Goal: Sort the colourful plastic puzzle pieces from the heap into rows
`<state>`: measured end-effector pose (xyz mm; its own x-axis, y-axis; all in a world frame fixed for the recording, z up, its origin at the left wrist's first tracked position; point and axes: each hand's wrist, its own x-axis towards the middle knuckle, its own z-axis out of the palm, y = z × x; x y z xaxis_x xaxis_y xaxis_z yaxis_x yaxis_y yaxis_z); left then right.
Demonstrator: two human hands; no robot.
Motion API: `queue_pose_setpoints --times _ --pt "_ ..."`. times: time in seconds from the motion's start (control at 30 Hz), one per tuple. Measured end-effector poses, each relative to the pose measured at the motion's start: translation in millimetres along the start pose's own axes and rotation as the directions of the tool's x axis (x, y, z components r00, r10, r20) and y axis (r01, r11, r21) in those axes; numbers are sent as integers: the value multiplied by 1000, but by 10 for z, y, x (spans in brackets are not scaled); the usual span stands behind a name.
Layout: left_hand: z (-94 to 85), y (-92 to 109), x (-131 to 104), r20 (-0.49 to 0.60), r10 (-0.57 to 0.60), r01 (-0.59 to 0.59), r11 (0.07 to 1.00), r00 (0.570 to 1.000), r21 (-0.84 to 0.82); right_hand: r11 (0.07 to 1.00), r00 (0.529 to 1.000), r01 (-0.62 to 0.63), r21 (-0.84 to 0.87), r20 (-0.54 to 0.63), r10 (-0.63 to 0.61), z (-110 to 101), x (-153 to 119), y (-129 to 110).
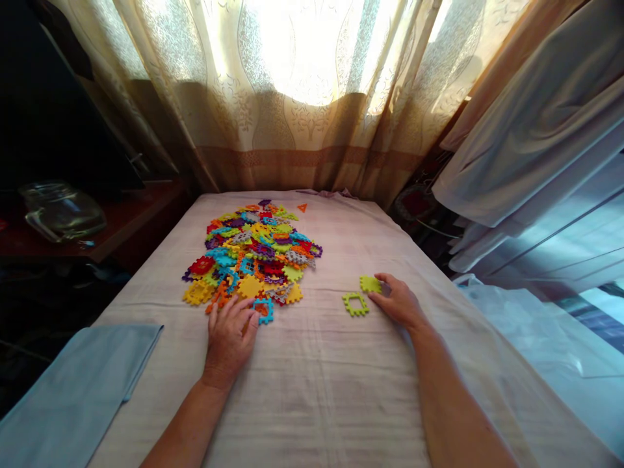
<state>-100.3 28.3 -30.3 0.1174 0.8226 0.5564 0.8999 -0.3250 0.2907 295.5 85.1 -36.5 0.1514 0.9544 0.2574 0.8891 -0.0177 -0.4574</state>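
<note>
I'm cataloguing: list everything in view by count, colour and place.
Plastic pieces: many, multicoloured, pile left of centre
Toothed frame: one, blue, pile's near edge
Square frame: one, lime, right of pile
Solid tile: one, lime, beside square frame
Triangle: one, orange, off pile's far right
Sheet: one, pale, beneath pieces
Folded cloth: one, blue, left
Curtains: uncounted, cream, back
Glass jug: one, clear, far left
Stand: one, brown, under jug
Screen-like panel: one, black, upper left
Draped fabric: uncounted, whitish, upper right
Plastic bag: one, translucent, right
Left grip: one hand, by toothed frame
Right grip: one hand, on solid tile
</note>
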Motion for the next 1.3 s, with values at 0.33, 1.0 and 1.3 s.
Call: queue_pose_setpoints --times 0.33,1.0,1.3 --pt "4 -18 7 -4 12 -12 1000 1000 0 998 994 66 22 88 -68 -12 12 39" --pt "-27 2 5 19 9 -9 1000 1000 -6 990 975 87 114 -215 -61 80 -113 27" --pt "-5 -37 13 7 66 -67 998 998 15 958 976 54 281 -216 8 -52 -166 245"
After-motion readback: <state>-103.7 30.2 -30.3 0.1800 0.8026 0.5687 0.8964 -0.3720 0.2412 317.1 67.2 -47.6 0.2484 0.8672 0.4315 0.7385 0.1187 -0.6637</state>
